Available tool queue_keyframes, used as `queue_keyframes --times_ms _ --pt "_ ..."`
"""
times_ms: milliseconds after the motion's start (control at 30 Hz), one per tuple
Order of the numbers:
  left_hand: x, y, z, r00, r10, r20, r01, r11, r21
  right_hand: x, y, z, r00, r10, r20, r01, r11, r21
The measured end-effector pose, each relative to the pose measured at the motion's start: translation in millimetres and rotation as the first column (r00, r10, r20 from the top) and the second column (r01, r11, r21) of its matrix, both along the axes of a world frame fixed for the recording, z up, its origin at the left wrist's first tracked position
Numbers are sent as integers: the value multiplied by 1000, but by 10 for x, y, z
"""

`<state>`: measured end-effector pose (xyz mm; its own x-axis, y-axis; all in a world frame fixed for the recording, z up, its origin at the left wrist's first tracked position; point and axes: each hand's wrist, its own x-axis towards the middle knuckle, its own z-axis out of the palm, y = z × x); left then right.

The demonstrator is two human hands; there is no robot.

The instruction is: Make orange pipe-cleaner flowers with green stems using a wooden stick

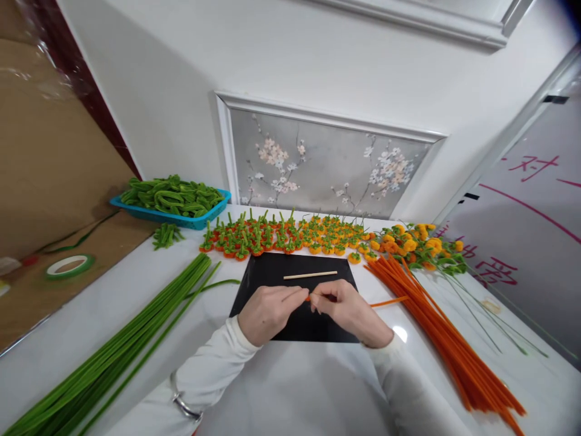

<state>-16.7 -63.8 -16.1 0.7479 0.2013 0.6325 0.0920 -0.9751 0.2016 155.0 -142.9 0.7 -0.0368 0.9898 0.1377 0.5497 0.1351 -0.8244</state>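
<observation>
On the white table (113, 315), which fills the near half of the view, the biggest things are two long bundles. A sheaf of green pipe cleaners (136, 339) runs along the left from the near corner toward the far middle, and a sheaf of orange pipe cleaners (436, 327) fans along the right. Between them lies a black mat (272, 272), its near part covered by the hands. At the far left a turquoise tray (213, 212) holds a heap of bent green pieces, and a small pile of green pieces (167, 235) lies just near it. Along the far edge of the mat stand rows of small orange-and-green figures (272, 239). To their right is a cluster of yellow flowers (415, 242) on thin green stems. A roll of green tape (70, 265) lies on the brown surface to the left. A wooden stick (310, 275) lies crosswise on the mat, just beyond the hands and apart from them. The left hand (267, 312) and the right hand (349, 312) meet over the mat, fingertips almost touching. Both are closed in a pinch on a single orange pipe cleaner (385, 301), whose free end trails to the right across the table toward the orange sheaf.
</observation>
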Motion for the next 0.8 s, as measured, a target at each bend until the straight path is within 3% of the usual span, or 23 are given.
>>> queue_keyframes --times_ms 67,133,167,233,300,367,433,500,567,600,633,700,800 --pt "19 -29 9 1000 -10 21 12 997 -73 51 17 13 978 38 -204 -62 991 -116" --pt "44 -57 29 999 21 27 -10 942 -335 80 37 9 966 23 -257 -64 986 -153" --pt "55 -67 41 999 39 19 -24 867 -497 82 45 2 973 16 -229 -50 988 -144" --pt "67 -66 61 998 56 7 -31 644 -765 61 52 -21 992 -25 -122 20 999 -42" --pt "67 -42 69 997 61 43 14 420 -907 20 51 -49 995 -104 1 102 980 170" --pt "61 -8 65 991 89 101 77 237 -968 -22 45 -74 975 -177 133 112 913 393" --pt "55 17 55 984 122 133 121 105 -987 -49 42 -94 935 -219 279 35 840 542" --pt "55 25 49 983 127 129 123 49 -991 -61 45 -107 880 -266 393 -37 786 617" --pt "58 15 56 989 107 104 95 83 -992 -64 50 -109 831 -306 464 -75 765 639" --pt "59 6 65 992 89 85 72 135 -988 -66 51 -106 814 -313 489 -85 769 633" --pt "59 -5 77 996 72 61 44 213 -976 -70 51 -100 805 -313 504 -85 780 621" --pt "56 -30 102 998 68 2 -27 427 -904 -85 45 -82 818 -297 493 -54 813 580" --pt "44 -56 112 990 132 -44 -128 741 -659 -112 37 -54 899 -258 354 62 875 480"
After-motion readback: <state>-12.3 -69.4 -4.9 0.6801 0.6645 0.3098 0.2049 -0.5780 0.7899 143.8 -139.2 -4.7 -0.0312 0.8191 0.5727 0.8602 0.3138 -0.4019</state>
